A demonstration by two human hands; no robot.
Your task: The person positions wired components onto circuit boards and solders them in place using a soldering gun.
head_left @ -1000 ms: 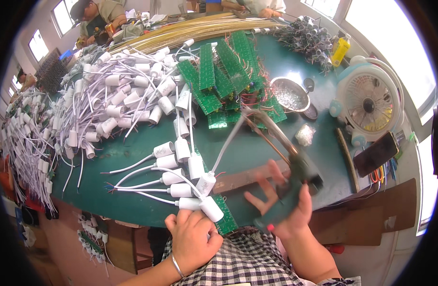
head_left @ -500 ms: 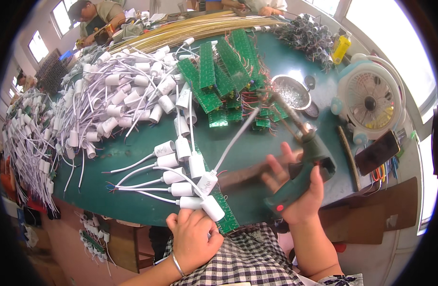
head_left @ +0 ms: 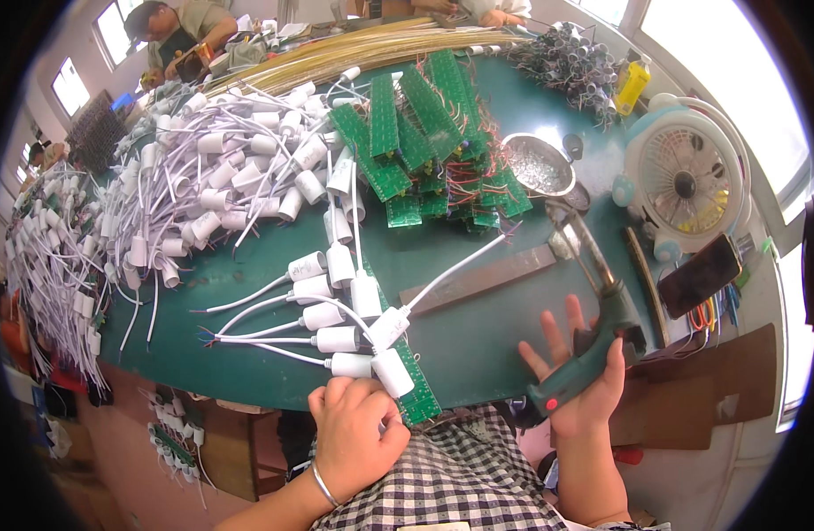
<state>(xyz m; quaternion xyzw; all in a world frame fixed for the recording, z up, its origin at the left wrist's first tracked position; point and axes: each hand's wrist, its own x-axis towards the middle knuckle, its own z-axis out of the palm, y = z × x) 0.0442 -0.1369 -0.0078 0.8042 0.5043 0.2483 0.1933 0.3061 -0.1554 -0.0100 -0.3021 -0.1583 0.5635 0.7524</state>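
At the table's front edge my left hand (head_left: pixel 358 431) is closed, its fingers bent round the near end of a narrow green circuit board (head_left: pixel 419 400). White cylindrical caps with white cables lie along that board. The nearest cap (head_left: pixel 392 373) leans over it, and another cap (head_left: pixel 389 328) sends its cable toward the far right. My right hand (head_left: pixel 584 385) holds a green soldering gun (head_left: pixel 593 358) with a red button between thumb and palm. Its fingers are spread rather than wrapped round the handle. The gun's metal front end points to the far left, over a flat metal bar (head_left: pixel 486 280).
A large heap of white capped cables (head_left: pixel 239 164) covers the left. Green circuit boards (head_left: pixel 416 133) with red wires are stacked mid-table. Farther right are a metal bowl (head_left: pixel 540 165), a fan (head_left: pixel 683 181) and a phone (head_left: pixel 699 279). Another person (head_left: pixel 181 40) works at the far left.
My right hand has moved right with the soldering gun, drawing its tip away from the white cable's end. That cable has swung down to the right. My left hand stays almost in place.
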